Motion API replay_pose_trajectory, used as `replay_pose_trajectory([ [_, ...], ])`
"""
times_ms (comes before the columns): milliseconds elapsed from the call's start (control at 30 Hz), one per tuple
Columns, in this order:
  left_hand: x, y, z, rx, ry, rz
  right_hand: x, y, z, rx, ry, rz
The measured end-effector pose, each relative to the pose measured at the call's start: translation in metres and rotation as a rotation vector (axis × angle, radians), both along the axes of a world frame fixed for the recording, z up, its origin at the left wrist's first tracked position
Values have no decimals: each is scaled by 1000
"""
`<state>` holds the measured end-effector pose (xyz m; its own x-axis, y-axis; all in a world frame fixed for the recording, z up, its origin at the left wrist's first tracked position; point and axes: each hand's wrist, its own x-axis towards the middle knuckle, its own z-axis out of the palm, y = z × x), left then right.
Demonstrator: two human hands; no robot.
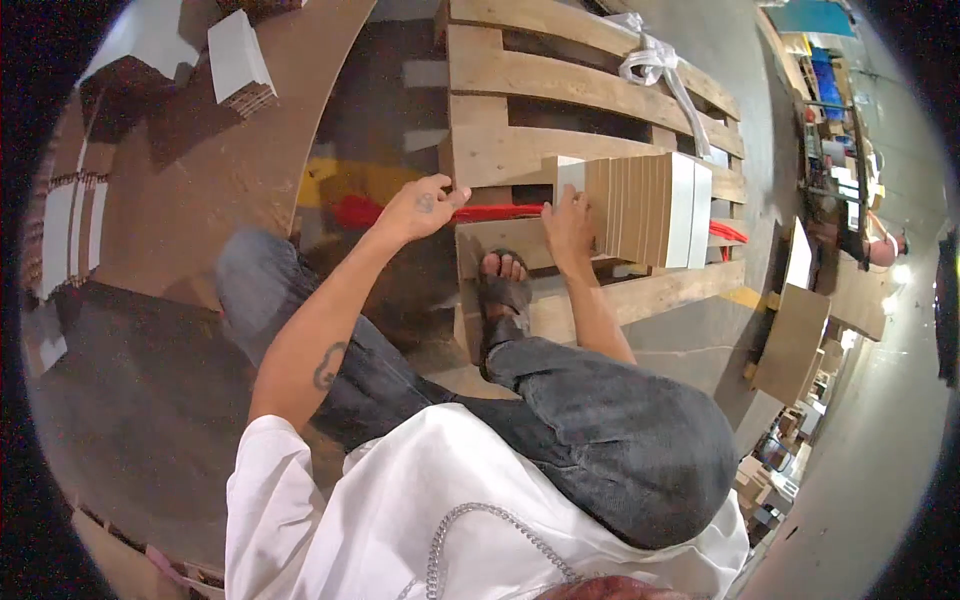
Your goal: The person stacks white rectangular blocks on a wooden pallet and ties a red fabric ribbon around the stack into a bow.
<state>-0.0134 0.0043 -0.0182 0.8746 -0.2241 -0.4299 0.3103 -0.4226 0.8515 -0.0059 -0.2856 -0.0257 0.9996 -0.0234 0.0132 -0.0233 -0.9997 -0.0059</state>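
At the person's one o'clock, the cardboard stack (632,208) stands on the pallet (490,150), probably stiff and heavy, best taken by both ends. The right hand (572,228) touches its nine-o'clock end; the left hand (424,208) is at the soft-looking strap (502,211). Whether they grip, one cannot tell.

A slatted wooden pallet (570,78) is sitting on the floor (680,345), carrying a stack of brown and white card (640,210). A red strap (505,212) is showing on both sides, a knotted white strip (655,63) is draping over the far slats (560,20), and my sandalled foot (506,290) is resting near one edge.
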Motion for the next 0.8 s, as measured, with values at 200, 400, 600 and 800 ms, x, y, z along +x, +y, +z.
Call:
replay_pose_trajectory([
  [200,10,4,27,-69,43,-39,11,-8,-7,61,151,-141],
  [400,14,29,32,-136,-14,-43,13,-8,-5,2,189,-79],
  [600,30,40,23,-2,-45,124,16,-44,-4,-9,216,-22],
  [800,41,159,-4,-113,-386,1145,63,16,-1,240,245,151],
])
